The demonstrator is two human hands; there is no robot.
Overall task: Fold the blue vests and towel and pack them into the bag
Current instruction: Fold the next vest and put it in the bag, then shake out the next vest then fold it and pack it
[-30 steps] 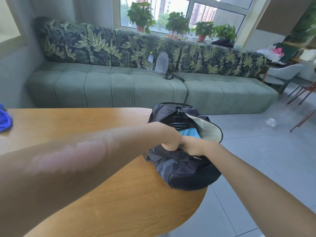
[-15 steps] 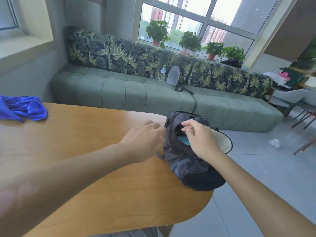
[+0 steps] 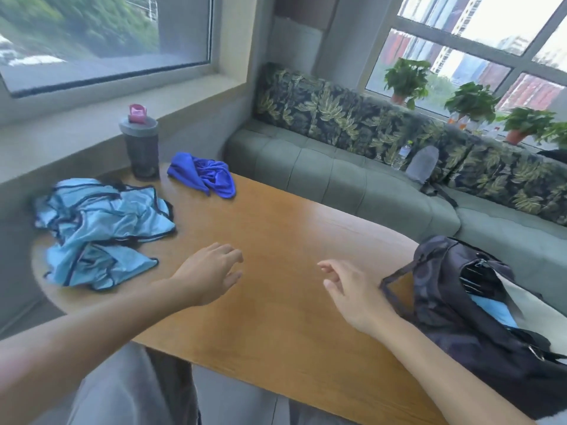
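A crumpled heap of light blue vests (image 3: 98, 228) with dark trim lies at the left end of the wooden table (image 3: 291, 228). A bunched royal-blue towel (image 3: 204, 174) sits behind them near the wall. The dark bag (image 3: 478, 314) stands open at the table's right end, with light blue cloth (image 3: 494, 309) showing inside. My left hand (image 3: 208, 274) hovers over the table's middle, fingers loosely spread, holding nothing, to the right of the vests. My right hand (image 3: 352, 292) is also empty and relaxed, just left of the bag's strap.
A dark bottle (image 3: 142, 148) with a grey lid and pink spout stands beside the towel by the window sill. A green sofa (image 3: 352, 176) with leaf-print cushions runs behind the table. Potted plants (image 3: 472, 102) line the far window.
Both hands have left the bag's opening and moved left over the bare table. My view has swung left, bringing the vests, towel and bottle into sight.
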